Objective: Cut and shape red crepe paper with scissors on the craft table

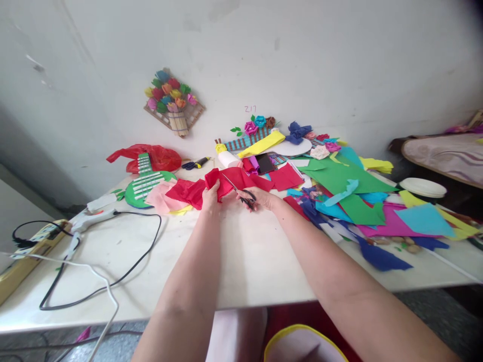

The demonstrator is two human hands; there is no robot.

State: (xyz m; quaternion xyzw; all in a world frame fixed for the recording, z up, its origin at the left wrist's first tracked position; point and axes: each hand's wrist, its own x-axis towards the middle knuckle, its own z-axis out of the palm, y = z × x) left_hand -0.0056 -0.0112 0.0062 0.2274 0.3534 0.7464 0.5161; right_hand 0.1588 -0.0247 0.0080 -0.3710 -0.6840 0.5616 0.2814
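My left hand [210, 197] is closed on a sheet of red crepe paper [226, 182], pinching its near edge above the white table [241, 261]. Black-handled scissors [241, 193] sit in my right hand [260, 197], fingers through the loops, and the open blades point up-left into the red paper. More red paper [184, 192] spreads to the left of my left hand, over a pale pink piece [160, 198].
A heap of coloured paper scraps [358, 201] covers the table's right half. A white glue gun [88, 220] with a black cable [113, 276] lies at the left. A green paper guitar [145, 183], a red plastic bag [158, 157] and paper flowers [260, 123] line the wall.
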